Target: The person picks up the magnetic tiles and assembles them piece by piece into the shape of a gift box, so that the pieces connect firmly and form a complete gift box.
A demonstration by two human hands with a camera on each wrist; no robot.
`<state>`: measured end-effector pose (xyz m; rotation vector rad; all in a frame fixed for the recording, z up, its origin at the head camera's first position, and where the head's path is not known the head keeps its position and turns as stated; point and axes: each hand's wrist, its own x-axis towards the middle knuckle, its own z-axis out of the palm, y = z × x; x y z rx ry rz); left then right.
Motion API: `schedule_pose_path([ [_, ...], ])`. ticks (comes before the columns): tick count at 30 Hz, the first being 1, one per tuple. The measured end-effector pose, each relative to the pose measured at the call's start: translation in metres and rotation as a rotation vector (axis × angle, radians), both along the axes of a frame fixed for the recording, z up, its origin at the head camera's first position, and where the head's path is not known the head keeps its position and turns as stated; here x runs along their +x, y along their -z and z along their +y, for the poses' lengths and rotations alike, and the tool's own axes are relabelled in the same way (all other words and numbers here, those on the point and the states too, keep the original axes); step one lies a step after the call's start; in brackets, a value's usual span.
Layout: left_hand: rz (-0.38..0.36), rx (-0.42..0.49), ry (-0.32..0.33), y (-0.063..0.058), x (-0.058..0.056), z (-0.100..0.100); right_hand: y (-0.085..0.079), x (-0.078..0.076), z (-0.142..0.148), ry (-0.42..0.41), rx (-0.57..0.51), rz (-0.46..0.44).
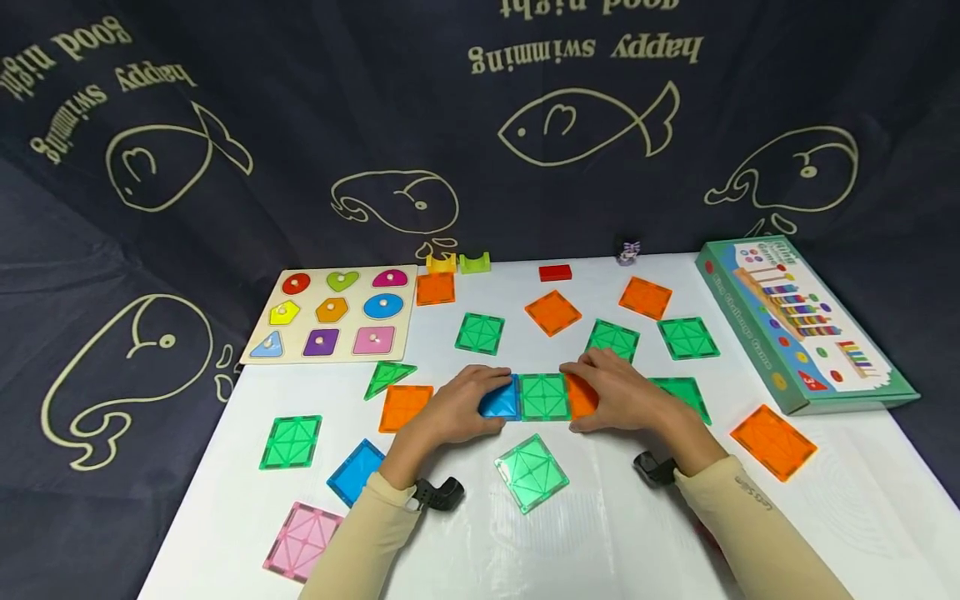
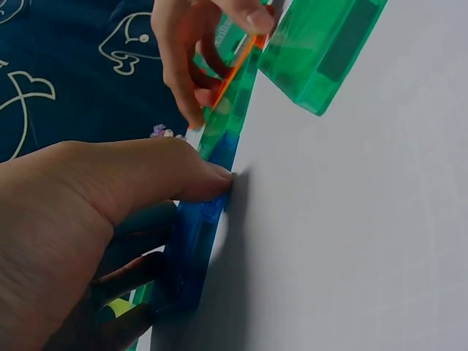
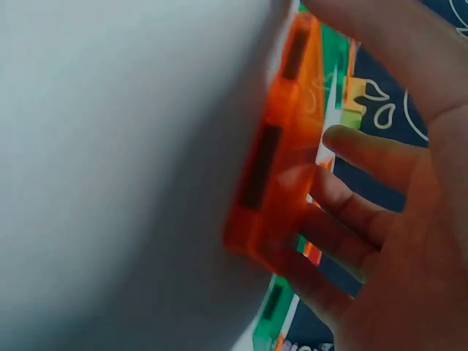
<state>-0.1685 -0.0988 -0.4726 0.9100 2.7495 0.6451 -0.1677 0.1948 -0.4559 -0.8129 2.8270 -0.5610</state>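
Observation:
Three square magnetic tiles lie in a row at the middle of the table: a blue tile (image 1: 504, 402), a green tile (image 1: 545, 397) and an orange tile (image 1: 581, 397). With thumb and fingers, my left hand (image 1: 459, 407) grips the blue tile at the row's left end. The orange tile at the other end is held between thumb and fingers of my right hand (image 1: 624, 393); the right wrist view shows its edge magnets (image 3: 261, 168). Each hand covers part of its tile. Just in front of the row lies another green tile (image 1: 532, 473), turned at an angle.
Loose orange, green, blue and pink tiles (image 1: 303, 542) surround the hands. A shape puzzle board (image 1: 341, 315) stands at the back left, a game box (image 1: 806, 325) at the right. Along the back edge are a red block (image 1: 555, 272) and small yellow and green blocks (image 1: 475, 264).

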Motion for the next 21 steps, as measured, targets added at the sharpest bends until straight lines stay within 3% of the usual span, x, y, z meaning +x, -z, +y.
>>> schedule_pose_path([
  [7, -0.004, 0.005, -0.013, -0.001, 0.002, 0.001, 0.003, -0.001, -0.003, 0.020, -0.028, -0.008],
  [16, 0.053, 0.128, -0.070, -0.009, 0.007, -0.017, 0.005, -0.003, -0.001, 0.009, -0.044, 0.001],
  [21, 0.058, 0.069, -0.105, -0.012, 0.012, -0.036, 0.004, -0.001, -0.001, 0.005, -0.056, -0.004],
])
